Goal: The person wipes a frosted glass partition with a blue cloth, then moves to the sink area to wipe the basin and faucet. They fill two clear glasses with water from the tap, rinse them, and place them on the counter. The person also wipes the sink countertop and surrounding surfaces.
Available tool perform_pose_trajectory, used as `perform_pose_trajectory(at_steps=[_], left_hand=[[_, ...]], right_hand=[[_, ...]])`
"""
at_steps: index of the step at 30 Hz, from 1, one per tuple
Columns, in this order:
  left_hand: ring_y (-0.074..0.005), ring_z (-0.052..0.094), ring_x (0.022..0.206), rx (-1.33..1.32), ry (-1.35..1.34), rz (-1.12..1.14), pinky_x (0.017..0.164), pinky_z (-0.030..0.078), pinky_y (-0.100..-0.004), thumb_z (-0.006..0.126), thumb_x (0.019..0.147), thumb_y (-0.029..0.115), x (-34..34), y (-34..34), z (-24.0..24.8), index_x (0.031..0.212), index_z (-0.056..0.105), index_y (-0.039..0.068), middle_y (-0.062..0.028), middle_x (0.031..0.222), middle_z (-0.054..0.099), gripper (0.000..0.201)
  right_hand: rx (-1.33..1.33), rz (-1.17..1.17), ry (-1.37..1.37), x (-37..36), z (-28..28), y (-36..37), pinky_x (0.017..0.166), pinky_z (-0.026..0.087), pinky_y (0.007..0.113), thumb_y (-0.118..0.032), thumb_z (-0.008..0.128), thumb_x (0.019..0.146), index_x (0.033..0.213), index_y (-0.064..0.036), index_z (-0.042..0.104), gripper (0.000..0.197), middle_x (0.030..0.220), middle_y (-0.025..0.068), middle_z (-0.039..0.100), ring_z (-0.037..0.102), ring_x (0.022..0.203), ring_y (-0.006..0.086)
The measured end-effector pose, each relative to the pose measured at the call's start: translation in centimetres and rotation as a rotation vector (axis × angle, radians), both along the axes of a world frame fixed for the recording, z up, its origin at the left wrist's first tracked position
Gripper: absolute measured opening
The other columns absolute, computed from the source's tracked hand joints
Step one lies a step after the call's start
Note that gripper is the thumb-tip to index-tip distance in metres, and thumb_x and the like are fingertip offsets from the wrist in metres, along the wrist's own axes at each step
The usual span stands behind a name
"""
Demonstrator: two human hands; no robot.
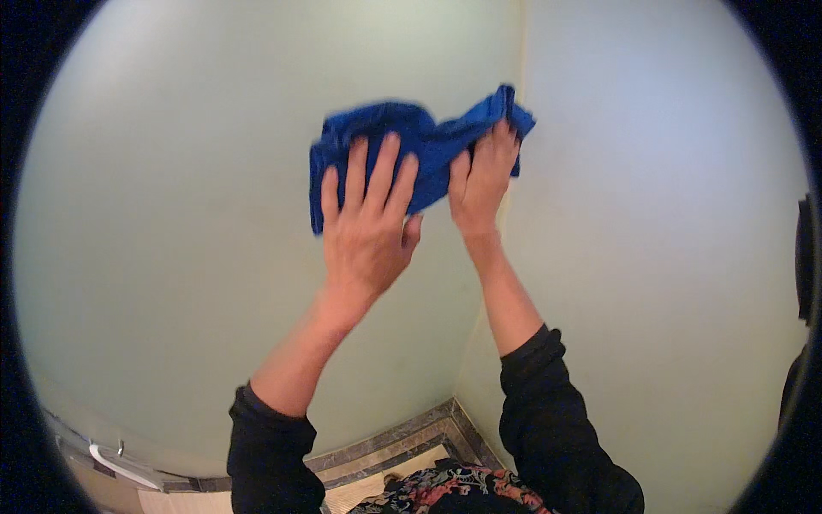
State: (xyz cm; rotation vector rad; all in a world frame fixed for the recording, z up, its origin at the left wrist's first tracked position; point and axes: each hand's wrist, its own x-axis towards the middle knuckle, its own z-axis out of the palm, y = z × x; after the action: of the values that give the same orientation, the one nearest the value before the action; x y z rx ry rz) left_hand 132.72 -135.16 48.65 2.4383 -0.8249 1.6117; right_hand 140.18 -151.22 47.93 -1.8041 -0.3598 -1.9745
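A dark blue cloth [432, 158] is spread in loose folds against the pale greenish wall. On its left half lies my left hand [368, 214], palm toward the wall, with the fingers stretched out and spread. The cloth's right end bunches up around the fingers of my right hand [485, 180], which are closed on it near the wall corner. Part of that grip is hidden by the fabric. Both forearms reach up from below, with black sleeves pushed back.
Two pale walls meet at a corner [520, 51] just right of the cloth. Below, a dark marbled border [458, 421] edges the light floor. A white curved handle-like piece [124, 467] shows at lower left. Dark objects [805, 257] hang at the right rim.
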Motion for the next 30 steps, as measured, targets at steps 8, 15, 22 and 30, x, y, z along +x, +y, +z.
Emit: perform_pose_trajectory(at_steps=[8,15,22,30], left_hand=[[-0.0302,0.028,0.131,0.074,-0.476,0.13,0.105,0.023,-0.0467,0.062,0.078,0.033,2.0,1.7,14.8,0.13,0.043,0.016,-0.0074,0.14,0.036,0.058],[-0.0303,0.022,0.134,0.1,-0.247,0.103,0.106,0.021,-0.0467,0.063,0.077,0.033,0.5,5.5,8.4,0.134,0.039,0.016,-0.0079,0.145,0.028,0.065],[-0.0338,0.027,0.131,0.029,-0.212,0.025,0.104,0.023,-0.0481,0.063,0.077,0.027,-2.1,7.6,5.3,0.127,0.047,0.013,-0.0101,0.142,0.032,0.055],[-0.034,0.032,0.128,-0.124,-0.478,0.175,0.103,0.022,-0.0501,0.064,0.075,0.021,-3.6,11.6,12.0,0.124,0.047,0.004,-0.0169,0.133,0.041,0.054]], right_hand=[[-0.094,-0.078,-0.11,1.0,17.4,-1.1,0.102,0.025,0.052,-0.035,0.043,0.09,0.129,0.0023,0.042,0.054,0.135,0.0278,0.036,0.035,0.124,0.0419],[-0.175,-0.09,-0.077,0.3,10.2,0.9,0.097,0.027,0.056,-0.039,0.054,0.082,0.131,-0.0073,0.042,0.06,0.134,0.0243,0.037,0.034,0.122,0.0424],[-0.182,-0.079,-0.055,-1.9,4.9,2.1,0.099,0.026,0.055,-0.039,0.062,0.075,0.128,-0.0075,0.048,0.063,0.128,0.0235,0.045,0.044,0.114,0.0388],[-0.303,0.048,-0.288,-2.9,12.8,9.4,0.097,0.029,0.052,-0.033,0.059,0.08,0.123,-0.0045,0.05,0.053,0.133,0.0207,0.042,0.041,0.122,0.0356]])
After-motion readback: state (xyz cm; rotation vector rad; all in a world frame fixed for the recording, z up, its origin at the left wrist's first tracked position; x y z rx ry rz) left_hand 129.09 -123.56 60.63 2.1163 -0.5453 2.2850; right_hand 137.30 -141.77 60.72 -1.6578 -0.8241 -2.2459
